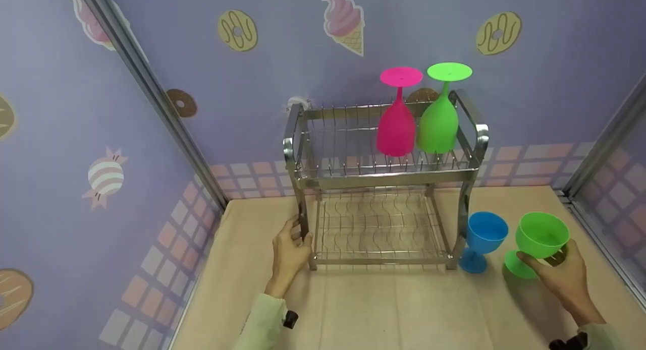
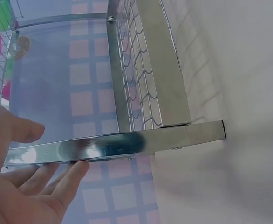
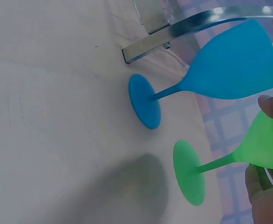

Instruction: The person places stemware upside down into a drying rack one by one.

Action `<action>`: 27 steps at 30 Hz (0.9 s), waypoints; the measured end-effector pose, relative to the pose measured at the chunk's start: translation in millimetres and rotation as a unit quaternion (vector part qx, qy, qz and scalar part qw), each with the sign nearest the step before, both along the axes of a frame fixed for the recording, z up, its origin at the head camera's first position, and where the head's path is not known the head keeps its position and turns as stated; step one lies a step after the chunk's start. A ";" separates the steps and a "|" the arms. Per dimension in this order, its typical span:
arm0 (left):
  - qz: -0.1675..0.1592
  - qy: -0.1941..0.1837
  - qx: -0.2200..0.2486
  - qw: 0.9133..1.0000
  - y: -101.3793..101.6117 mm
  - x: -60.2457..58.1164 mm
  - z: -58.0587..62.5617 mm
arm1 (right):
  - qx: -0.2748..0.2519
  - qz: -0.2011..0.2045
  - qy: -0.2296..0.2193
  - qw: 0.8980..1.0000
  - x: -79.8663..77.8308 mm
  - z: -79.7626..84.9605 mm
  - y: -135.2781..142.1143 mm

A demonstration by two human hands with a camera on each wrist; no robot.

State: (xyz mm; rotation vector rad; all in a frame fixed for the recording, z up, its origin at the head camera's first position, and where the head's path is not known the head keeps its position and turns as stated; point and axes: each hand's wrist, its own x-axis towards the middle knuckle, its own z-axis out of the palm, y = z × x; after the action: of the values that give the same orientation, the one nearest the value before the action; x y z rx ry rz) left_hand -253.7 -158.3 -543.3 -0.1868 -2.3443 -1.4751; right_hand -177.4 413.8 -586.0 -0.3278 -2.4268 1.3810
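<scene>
My left hand (image 1: 291, 251) is at the front left leg of a two-tier metal dish rack (image 1: 386, 179). In the left wrist view its fairly straight fingers touch the leg's outer side, and the thumb (image 2: 28, 130) stands apart on the other side. My right hand (image 1: 565, 274) holds a light green goblet (image 1: 542, 234) by its bowl, thumb and fingers on opposite sides. That goblet is upright, its round foot (image 3: 189, 172) close over the tabletop. A blue goblet (image 1: 487, 233) stands upright between it and the rack's right front leg.
On the rack's upper tier, a pink goblet (image 1: 396, 133) and another green goblet (image 1: 439, 128) stand upside down, side by side at the right. The lower tier (image 1: 378, 224) is a wavy wire shelf. Patterned walls (image 1: 282, 52) enclose the cloth-covered table (image 1: 363, 309) at the back and sides.
</scene>
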 end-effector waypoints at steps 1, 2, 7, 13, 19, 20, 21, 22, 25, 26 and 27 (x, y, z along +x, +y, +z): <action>-0.003 -0.007 0.002 1.000 -0.8 2.6 1.2 | -0.001 0.003 0.007 1.000 2.2 3.3 0.2; -0.006 -0.011 0.003 1.000 -1.4 5.2 2.2 | -0.001 0.005 0.013 1.000 4.5 6.8 0.2; -0.013 -0.010 -0.015 1.000 -1.7 17.7 6.7 | 0.006 0.012 0.053 0.999 14.2 24.6 -4.1; -0.025 0.000 -0.027 0.999 6.1 34.6 12.7 | 0.019 0.037 0.138 0.990 21.7 45.6 -21.1; -0.076 0.003 -0.051 0.996 19.9 47.9 16.6 | 0.044 0.060 0.182 0.981 25.1 66.5 -45.3; -0.086 0.003 -0.051 0.995 22.6 49.3 17.1 | 0.053 0.062 0.187 0.979 25.3 69.2 -49.3; -0.096 0.002 -0.049 0.994 25.1 50.8 17.8 | 0.064 0.066 0.192 0.977 25.3 71.4 -53.1; -0.108 0.000 -0.044 0.993 27.7 52.4 18.7 | 0.073 0.070 0.199 0.975 25.4 73.4 -56.9; -0.141 -0.004 -0.040 0.989 35.0 56.7 21.2 | 0.111 0.088 0.225 0.964 24.7 78.0 -68.1; -0.153 -0.004 -0.039 0.987 37.5 57.9 22.3 | 0.126 0.095 0.237 0.959 24.5 79.3 -71.8; -0.165 -0.003 -0.038 0.986 40.0 59.2 23.3 | 0.142 0.101 0.249 0.953 24.2 80.5 -75.8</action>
State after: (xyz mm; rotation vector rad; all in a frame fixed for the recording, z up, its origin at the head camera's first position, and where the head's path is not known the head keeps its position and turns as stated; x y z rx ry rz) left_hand -194.5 -118.3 -519.9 -0.6175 -2.4646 -1.5297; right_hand -153.3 337.9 -505.5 0.3150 -2.2185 1.0055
